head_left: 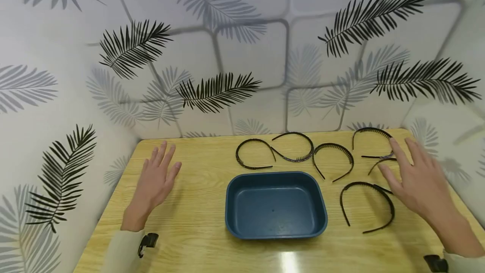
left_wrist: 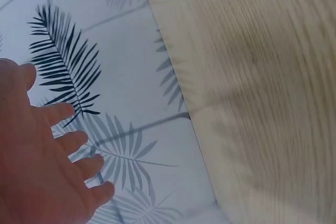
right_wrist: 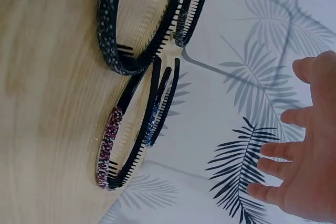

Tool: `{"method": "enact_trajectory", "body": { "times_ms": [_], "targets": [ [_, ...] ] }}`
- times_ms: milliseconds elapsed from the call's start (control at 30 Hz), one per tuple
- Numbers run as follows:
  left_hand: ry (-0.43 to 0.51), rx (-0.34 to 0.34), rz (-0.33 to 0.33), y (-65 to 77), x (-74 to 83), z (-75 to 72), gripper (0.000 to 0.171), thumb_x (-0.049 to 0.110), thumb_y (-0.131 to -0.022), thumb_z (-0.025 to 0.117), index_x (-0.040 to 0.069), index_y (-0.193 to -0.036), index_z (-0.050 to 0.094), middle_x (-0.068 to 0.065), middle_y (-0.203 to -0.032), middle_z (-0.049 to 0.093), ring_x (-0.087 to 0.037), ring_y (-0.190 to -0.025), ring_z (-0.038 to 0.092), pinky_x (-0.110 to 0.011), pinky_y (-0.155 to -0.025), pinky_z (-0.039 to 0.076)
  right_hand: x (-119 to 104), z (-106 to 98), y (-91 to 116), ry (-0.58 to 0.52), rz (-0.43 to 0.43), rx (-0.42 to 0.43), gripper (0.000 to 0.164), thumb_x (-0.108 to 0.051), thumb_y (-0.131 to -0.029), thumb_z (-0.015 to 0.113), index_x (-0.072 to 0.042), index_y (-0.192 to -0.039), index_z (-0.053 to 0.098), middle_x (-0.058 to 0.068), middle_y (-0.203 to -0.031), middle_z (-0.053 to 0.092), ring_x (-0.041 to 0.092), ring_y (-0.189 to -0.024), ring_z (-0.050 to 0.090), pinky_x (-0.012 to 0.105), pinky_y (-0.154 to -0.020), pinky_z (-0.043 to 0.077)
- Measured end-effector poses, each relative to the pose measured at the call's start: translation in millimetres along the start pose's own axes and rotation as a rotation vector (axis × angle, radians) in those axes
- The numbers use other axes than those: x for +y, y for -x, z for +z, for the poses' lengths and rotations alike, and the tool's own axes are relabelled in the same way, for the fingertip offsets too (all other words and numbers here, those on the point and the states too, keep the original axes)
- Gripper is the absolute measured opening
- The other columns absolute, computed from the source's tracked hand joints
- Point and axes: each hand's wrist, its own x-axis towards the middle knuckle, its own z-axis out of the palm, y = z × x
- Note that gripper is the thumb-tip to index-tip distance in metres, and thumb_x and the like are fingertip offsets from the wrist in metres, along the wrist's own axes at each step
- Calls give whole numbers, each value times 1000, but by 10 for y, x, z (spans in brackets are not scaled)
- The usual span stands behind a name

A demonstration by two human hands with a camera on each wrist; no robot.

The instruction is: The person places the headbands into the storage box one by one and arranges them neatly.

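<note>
My left hand (head_left: 153, 182) is held over the left part of the table with its fingers straight and nothing in them. Over the right side, my right hand (head_left: 424, 182) hovers, fingers spread and also holding nothing. Nearest to it lie a black headband (head_left: 360, 183), a second headband (head_left: 369, 129) and one partly hidden headband (head_left: 379, 162). Several more headbands, such as the leftmost headband (head_left: 236, 155), lie behind the blue plastic tub (head_left: 276, 236). The right wrist view shows a dark glittery headband (right_wrist: 106, 30) and a headband with pink-red glitter (right_wrist: 108, 145).
The wooden table (head_left: 189, 222) is bounded at the back and sides by a white wall (head_left: 257, 66) printed with palm leaves. Between the two hands stands the tub, its inner floor showing.
</note>
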Motion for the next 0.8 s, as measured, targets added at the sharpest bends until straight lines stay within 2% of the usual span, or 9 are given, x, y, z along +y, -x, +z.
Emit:
{"method": "enact_trajectory", "body": {
  "times_ms": [167,233,367,500,600,800],
  "targets": [
    [135,18,31,78,87,103,61,36,-113,38,12,-166,20,-17,-171,8,-50,-153,9,-76,-113,16,-4,-7,192,-47,24,60,71,-40,-106,54,-6,-162,28,41,-153,27,65,-128,34,78,-97,29],
    [195,10,41,107,115,146,61,35,-113,39,14,-166,17,-14,-171,8,-48,-153,8,-74,-114,16,-19,2,255,-73,28,86,69,-37,-105,58,-7,-161,32,41,-149,31,66,-126,35,81,-91,30],
    [306,-18,67,147,187,224,62,32,-114,37,18,-167,9,-7,-172,4,-37,-157,5,-66,-119,15,-61,31,371,-146,44,129,66,-33,-104,61,-8,-160,36,41,-142,35,65,-122,36,79,-88,29],
    [391,-30,102,172,297,306,60,29,-114,36,20,-167,8,-2,-172,3,-28,-157,6,-62,-120,16,-93,82,504,-241,69,72,67,-29,-105,60,-10,-162,32,41,-138,36,62,-115,39,73,-83,32],
    [437,-47,122,204,386,387,59,25,-114,36,17,-167,10,-2,-172,4,-27,-157,8,-60,-121,17,-115,158,613,-294,85,1,68,-28,-106,60,-11,-164,29,38,-135,38,57,-108,42,70,-77,34],
    [526,-133,149,262,535,484,60,22,-114,39,16,-167,11,-3,-172,6,-28,-157,9,-60,-120,17,-113,219,716,-347,113,-26,66,-25,-106,58,-10,-164,28,39,-130,41,53,-105,42,67,-77,33]
  ]
}}
